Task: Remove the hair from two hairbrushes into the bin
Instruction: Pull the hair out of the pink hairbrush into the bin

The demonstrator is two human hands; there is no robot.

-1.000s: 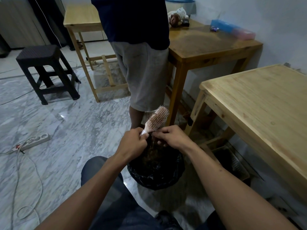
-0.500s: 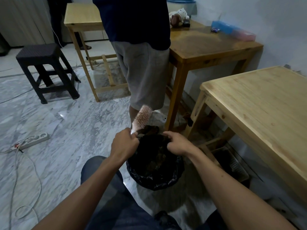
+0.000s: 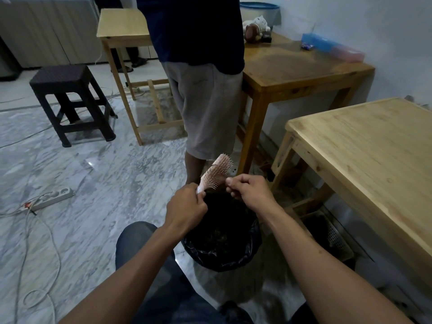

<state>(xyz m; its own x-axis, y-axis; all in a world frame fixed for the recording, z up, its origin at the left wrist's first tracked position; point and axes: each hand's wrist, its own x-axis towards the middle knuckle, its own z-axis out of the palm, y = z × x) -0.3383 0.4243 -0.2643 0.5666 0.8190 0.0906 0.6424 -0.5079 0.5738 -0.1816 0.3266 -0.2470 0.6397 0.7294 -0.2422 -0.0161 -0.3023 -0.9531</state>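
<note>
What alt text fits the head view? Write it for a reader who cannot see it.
Seen from above, a person's left hand holds a pink hairbrush by its handle over a black-lined bin while the right hand pinches at its bristles. Another person in grey shorts stands just beyond, among wooden tables on a marble floor.

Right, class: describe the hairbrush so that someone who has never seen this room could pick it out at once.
Find the black-lined bin on the marble floor, beside the pale wooden table. Just above its far rim, the left hand grips the handle of the hairbrush, with the right hand at its bristles. It is the only pink thing there, tilted up and studded with pins.
</note>
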